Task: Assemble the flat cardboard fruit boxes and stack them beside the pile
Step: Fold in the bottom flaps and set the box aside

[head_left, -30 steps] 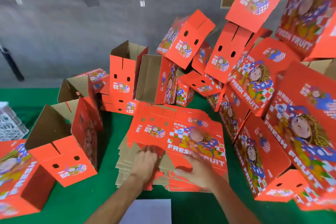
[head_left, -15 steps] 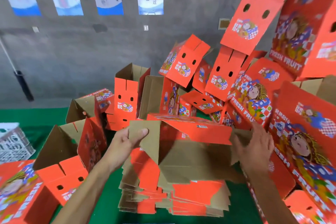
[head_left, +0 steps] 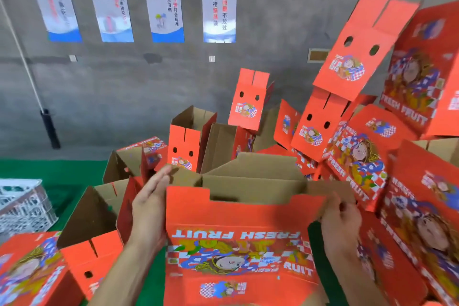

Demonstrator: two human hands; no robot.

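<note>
Cardboard that lay flat on the stack a second ago is now up between the hands and opened into a sleeve: the box point(head_left: 238, 238) shows its printed red side to the camera and brown inner walls behind it. That puts the job past the picking-up and into the forming; the flaps look not yet folded shut. The left hand point(head_left: 149, 204) lies flat with straight fingers against the box's left end flap. The right hand point(head_left: 341, 223) has its fingers curled round the box's right end flap. Finished boxes point(head_left: 367, 161) crowd close to the right of the held box and rise behind it. Another open box point(head_left: 94, 216) stands just to its left. Free room is scarce at both ends, so turning it probably means lifting clear first.
</note>
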